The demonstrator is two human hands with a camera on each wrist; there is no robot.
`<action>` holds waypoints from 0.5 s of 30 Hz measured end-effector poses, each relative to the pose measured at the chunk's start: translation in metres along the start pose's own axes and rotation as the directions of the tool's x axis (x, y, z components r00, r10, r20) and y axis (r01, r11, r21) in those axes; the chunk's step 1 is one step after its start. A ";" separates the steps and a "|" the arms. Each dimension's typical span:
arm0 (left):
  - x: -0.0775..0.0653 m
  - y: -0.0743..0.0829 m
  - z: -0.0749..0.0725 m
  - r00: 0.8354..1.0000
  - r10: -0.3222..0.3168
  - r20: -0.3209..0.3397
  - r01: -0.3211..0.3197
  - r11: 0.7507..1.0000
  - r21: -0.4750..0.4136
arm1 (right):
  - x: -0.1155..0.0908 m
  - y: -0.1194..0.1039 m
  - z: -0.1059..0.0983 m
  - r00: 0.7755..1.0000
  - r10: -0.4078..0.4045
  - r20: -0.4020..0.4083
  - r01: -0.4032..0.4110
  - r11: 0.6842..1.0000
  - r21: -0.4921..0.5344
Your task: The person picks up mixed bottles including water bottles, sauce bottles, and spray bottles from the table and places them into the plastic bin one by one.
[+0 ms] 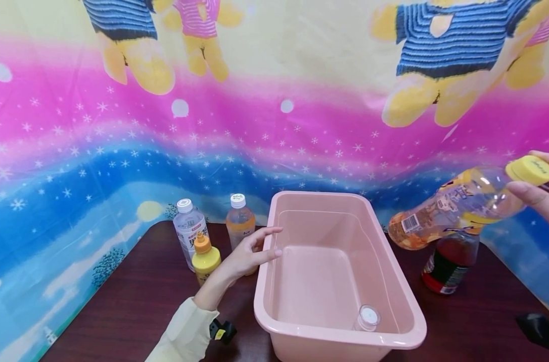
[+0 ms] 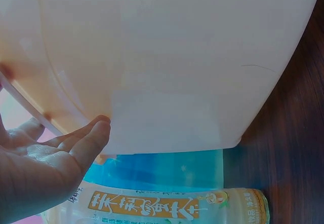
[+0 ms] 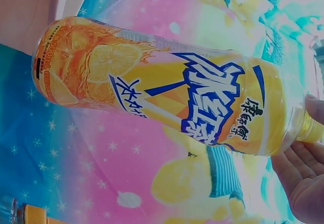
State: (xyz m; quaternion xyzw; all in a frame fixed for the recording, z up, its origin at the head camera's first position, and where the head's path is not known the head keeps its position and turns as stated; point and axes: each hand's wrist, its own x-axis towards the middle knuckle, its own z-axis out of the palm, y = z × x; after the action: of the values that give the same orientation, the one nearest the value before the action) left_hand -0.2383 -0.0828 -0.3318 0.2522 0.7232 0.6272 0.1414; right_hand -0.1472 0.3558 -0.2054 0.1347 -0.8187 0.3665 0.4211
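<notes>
Pinching the yellow cap (image 1: 530, 170) of a tilted tea bottle (image 1: 451, 208), the right hand (image 1: 546, 205) in the head view holds it up just right of a smooth pink plastic tub (image 1: 317, 281), its base slanting down toward the rim and a barcode on its wrap. The left hand (image 1: 243, 259) lies across the opposite rim, fingers apart and extended. A white-capped bottle (image 1: 367, 319) sits inside the tub; a dark red bottle (image 1: 451, 261) stands on the glossy wood-grain counter (image 1: 120, 296), as do a bottle marked 果 (image 1: 189, 234), an orange-nozzled yellow squeeze bottle (image 1: 206, 261) and an orange-filled bottle (image 1: 241, 226). In the left wrist view, straight fingers touch the tub's outer wall, and a gold label band (image 2: 147, 204) reads 茉莉蜜茶. In the right wrist view, the held bottle's label shows blue-edged white 冰红茶, black 康師傅, orange "500mL", and citrus slices; the clear plastic narrows toward the pinched cap
</notes>
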 end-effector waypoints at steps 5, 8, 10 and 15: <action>0.001 0.000 0.000 1.000 -0.008 0.000 0.008 1.000 0.002 | -0.001 -0.005 0.001 1.000 0.009 0.003 -0.009 1.000 -0.020; 0.001 -0.001 -0.001 1.000 -0.011 0.003 0.011 1.000 0.001 | -0.002 -0.007 0.002 1.000 0.029 0.001 -0.029 0.999 -0.036; 0.001 -0.001 -0.001 1.000 -0.013 0.003 0.013 1.000 0.003 | -0.002 -0.008 0.003 0.999 0.035 0.001 -0.035 0.999 -0.025; 0.001 -0.001 -0.001 1.000 -0.018 0.004 0.018 1.000 -0.007 | -0.001 -0.012 0.008 0.999 0.028 -0.015 -0.028 0.999 0.018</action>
State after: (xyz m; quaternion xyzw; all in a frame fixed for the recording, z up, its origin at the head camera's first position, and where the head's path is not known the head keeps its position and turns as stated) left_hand -0.2399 -0.0831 -0.3327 0.2465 0.7231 0.6277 0.1495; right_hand -0.1445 0.3418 -0.2034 0.1242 -0.8140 0.3806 0.4209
